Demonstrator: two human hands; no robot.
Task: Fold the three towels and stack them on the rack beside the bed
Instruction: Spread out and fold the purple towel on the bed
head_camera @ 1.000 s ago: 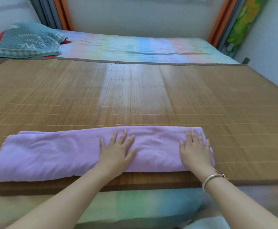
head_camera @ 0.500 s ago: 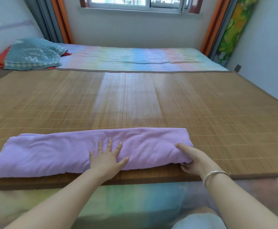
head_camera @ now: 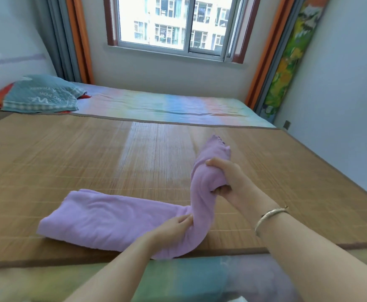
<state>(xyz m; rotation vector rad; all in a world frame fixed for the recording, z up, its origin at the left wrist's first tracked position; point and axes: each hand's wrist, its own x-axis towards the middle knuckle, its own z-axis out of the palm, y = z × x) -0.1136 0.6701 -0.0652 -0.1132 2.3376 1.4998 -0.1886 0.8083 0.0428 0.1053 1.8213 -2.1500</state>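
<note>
A bedroom with a window (head_camera: 171, 25) in the far wall holds a wide bed (head_camera: 178, 105) under a pastel sheet, its near part covered by a bamboo mat (head_camera: 69, 160). A teal pillow (head_camera: 43, 94) lies at the far left. The lilac towel (head_camera: 104, 216), folded long, lies near the mat's front edge; its right end is raised off the mat. The right hand (head_camera: 226, 177) grips that raised end, fingers curled round it. The left hand (head_camera: 174, 225) rests on the towel's bend with fingers fairly straight. A bracelet (head_camera: 269, 216) circles the right wrist.
</note>
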